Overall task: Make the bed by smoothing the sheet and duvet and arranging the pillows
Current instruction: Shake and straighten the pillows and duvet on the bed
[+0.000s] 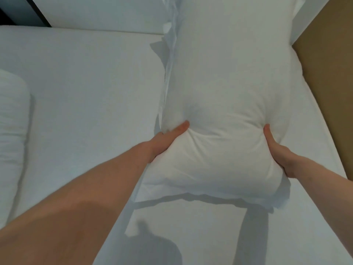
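A long white pillow (223, 88) is held above the white sheet (91, 88), stretching away from me toward the head of the bed. My left hand (168, 138) grips its near left side, thumb pressed into the fabric. My right hand (277, 152) grips its near right side, thumb also dug in. The pillow's near end bulges between both hands and casts a shadow on the sheet below. A rolled white duvet or second pillow (11, 134) lies at the far left edge of the bed.
A white headboard or wall panel (107, 14) runs along the top. A brown wall surface (328, 60) borders the bed on the right. A dark gap (11, 12) shows at the top left corner.
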### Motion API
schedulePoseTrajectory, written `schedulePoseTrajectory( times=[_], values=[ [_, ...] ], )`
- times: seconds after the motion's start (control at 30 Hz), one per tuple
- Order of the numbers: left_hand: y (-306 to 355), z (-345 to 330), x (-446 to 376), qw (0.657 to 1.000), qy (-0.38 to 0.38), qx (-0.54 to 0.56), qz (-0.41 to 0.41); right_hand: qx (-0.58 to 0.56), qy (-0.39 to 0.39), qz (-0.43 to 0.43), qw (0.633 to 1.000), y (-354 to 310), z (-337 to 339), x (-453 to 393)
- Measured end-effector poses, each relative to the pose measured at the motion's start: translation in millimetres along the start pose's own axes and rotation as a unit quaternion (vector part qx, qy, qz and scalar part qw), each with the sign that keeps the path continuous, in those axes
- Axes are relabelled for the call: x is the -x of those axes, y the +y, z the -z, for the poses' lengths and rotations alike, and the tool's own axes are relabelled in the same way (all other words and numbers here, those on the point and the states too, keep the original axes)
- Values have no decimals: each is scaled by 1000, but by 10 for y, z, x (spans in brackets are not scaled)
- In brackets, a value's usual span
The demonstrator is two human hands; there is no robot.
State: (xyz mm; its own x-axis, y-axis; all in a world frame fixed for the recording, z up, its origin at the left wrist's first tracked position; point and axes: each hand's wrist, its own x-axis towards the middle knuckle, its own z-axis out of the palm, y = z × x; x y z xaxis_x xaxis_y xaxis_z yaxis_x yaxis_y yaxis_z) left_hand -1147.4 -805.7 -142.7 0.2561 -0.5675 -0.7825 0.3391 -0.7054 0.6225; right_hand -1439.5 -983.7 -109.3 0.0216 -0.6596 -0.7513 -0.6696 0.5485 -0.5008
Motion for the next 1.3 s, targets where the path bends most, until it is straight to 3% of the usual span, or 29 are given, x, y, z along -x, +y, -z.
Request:
schedulePoseTrajectory(
  times=[0.1, 0.2, 0.3, 0.43, 0.6, 0.77, 0.83, 0.9, 1.03, 1.1, 1.2, 1.3],
  values=[
    [-51, -45, -35, 1000, -4, 5, 23, -46, 53, 6, 998, 31, -53, 116],
    [60, 24, 173, 998, -11, 53, -6, -101, 95, 25, 990, -95, -118, 367],
    [395, 198, 554, 990, 78, 81, -86, -182, 139, 63, 971, -300, -209, 711],
    [1101, 609, 1170, 965, 176, 22, -195, -285, 209, 78, 932, -777, -450, 1258],
    [1883, 1192, 1857, 919, 268, -61, -282, -349, 190, 99, 912, -1442, -789, 1843],
    [1930, 1948, 2275, 876, 348, -54, -329, -357, 156, 116, 913, -2055, -1243, 2216],
    [1766, 2334, 2328, 869, 366, -36, -331, -317, 145, 142, 926, -2261, -1524, 2298],
    [1487, 2705, 2275, 884, 365, -54, -287, -226, 139, 148, 953, -2348, -1824, 2265],
    [654, 3313, 1973, 940, 263, -214, -39, 36, 76, 125, 989, -2181, -2367, 2197],
    [300, 3452, 1891, 941, 179, -287, 28, 141, 26, 143, 979, -2052, -2666, 2318],
    [-52, 3469, 1995, 943, 72, -323, 17, 267, -40, 188, 944, -1829, -3195, 2583],
    [-277, 3535, 2239, 946, 47, -321, -4, 337, -55, 197, 919, -1573, -3565, 2879]
  ],
)
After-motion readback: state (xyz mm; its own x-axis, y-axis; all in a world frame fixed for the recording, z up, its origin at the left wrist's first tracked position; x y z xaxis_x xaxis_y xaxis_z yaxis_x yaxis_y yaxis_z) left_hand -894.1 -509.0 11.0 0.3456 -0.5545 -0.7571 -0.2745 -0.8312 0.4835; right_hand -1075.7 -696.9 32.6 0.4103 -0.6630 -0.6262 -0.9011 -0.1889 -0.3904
